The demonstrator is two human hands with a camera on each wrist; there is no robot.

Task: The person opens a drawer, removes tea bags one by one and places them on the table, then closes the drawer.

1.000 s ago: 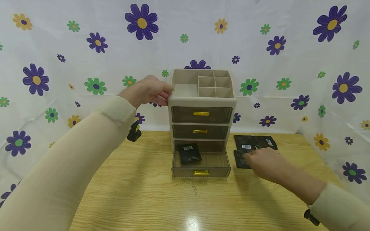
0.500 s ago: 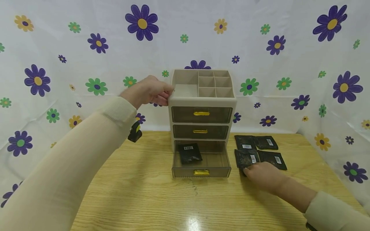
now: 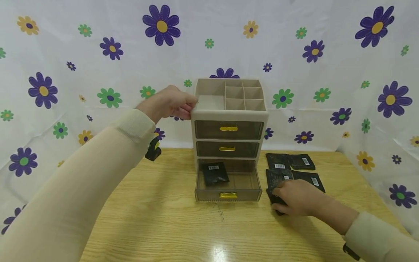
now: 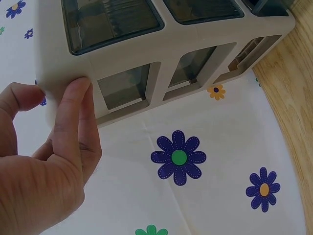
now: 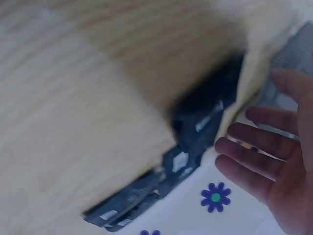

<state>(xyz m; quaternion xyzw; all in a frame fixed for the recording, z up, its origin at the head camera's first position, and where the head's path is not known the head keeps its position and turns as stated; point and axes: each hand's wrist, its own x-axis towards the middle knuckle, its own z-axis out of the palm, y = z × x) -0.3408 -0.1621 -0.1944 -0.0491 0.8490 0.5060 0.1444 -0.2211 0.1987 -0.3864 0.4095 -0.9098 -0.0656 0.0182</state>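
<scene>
My left hand (image 3: 175, 103) holds the upper left edge of a beige desktop drawer organizer (image 3: 229, 115). In the left wrist view its thumb and fingers (image 4: 78, 103) pinch the casing beside a side window. The organizer's bottom drawer (image 3: 245, 182) is pulled out, with one black packet (image 3: 215, 174) lying at its left. Right of it, my right hand (image 3: 299, 198) is over a black packet (image 3: 274, 196), partly covering it. The right wrist view, blurred, has the right hand (image 5: 274, 156) with fingers spread and fairly straight, close to the black packets (image 5: 210, 107).
Several more black packets (image 3: 302, 162) with barcode labels lie on the wooden table (image 3: 163, 218) right of the organizer. Its top tray (image 3: 211, 102) has one large and several small compartments; the upper two drawers (image 3: 229, 135) are closed. A flowered cloth (image 3: 131, 65) hangs behind.
My right hand has moved toward the front edge, uncovering packets behind it; a nearer packet now shows beside its fingers. The left hand has stayed on the organizer.
</scene>
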